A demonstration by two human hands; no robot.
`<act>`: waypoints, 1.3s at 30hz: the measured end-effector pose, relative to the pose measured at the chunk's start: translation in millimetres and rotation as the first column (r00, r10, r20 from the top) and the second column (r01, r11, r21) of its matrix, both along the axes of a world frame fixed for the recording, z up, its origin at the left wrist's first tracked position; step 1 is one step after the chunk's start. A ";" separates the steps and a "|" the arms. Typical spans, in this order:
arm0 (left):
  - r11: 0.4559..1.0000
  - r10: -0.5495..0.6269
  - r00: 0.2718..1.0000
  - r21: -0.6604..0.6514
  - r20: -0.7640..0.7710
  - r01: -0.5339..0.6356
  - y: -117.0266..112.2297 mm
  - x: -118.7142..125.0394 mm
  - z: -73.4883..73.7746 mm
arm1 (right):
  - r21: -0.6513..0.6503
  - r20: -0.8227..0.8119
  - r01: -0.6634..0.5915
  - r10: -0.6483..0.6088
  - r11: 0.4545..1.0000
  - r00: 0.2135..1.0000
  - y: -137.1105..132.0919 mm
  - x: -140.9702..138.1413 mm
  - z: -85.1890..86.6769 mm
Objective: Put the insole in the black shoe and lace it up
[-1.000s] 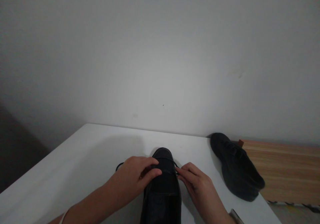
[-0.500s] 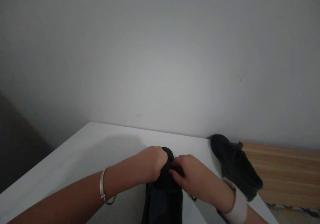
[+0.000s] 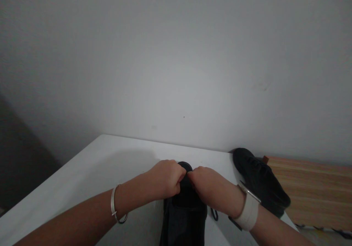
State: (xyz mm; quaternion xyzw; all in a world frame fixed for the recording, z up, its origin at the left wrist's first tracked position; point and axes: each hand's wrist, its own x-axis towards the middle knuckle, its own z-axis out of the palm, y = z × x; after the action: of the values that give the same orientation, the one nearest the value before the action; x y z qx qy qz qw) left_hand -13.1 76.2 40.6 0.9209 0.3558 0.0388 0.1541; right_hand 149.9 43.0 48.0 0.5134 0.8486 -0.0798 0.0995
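A black lace-up shoe (image 3: 187, 222) stands on the white tabletop in front of me, its rounded toe away from me and its near end cut off by the frame's bottom edge. Over the lacing, my left hand (image 3: 169, 178) is closed in a fist from the left. My right hand (image 3: 206, 183) meets it from the right, fingertips pinched together and nearly touching the left ones. Both seem to grip the shoelace, mostly hidden by the fingers. A dark lace loop (image 3: 215, 214) hangs out beside the shoe, below my right hand.
A second black shoe (image 3: 260, 180) lies at the right, near the wall, its toe pointing away. Beyond it is a wood-grain surface (image 3: 316, 191). The white tabletop (image 3: 123, 154) meets a grey wall (image 3: 176, 73) at the back.
My right hand's fingers have closed into a pinch and moved slightly up, towards the left hand. My left hand has barely shifted. More of the lace loop shows at the shoe's right.
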 end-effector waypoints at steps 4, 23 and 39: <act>0.999 0.030 0.979 0.019 0.202 -0.035 2.3 -1.4 -4.3 | 0.160 -0.142 0.029 -0.006 0.987 0.990 -0.1 4.2 -1.8; 0.782 0.427 0.513 -0.589 0.745 0.205 5.0 0.2 8.7 | -0.411 -0.911 0.070 -0.408 0.909 -0.049 -7.1 10.5 6.1; 0.972 0.118 0.934 -0.230 0.338 -0.039 37.8 -20.3 -30.1 | 0.028 -0.975 0.284 -0.037 0.958 0.221 -22.2 16.3 31.5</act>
State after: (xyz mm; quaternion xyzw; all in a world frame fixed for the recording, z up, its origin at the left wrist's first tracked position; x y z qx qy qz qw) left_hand -33.4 114.0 10.6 0.8615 0.3617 0.1685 0.3140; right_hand 166.2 20.8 79.5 0.4467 0.6734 -0.3031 -0.5051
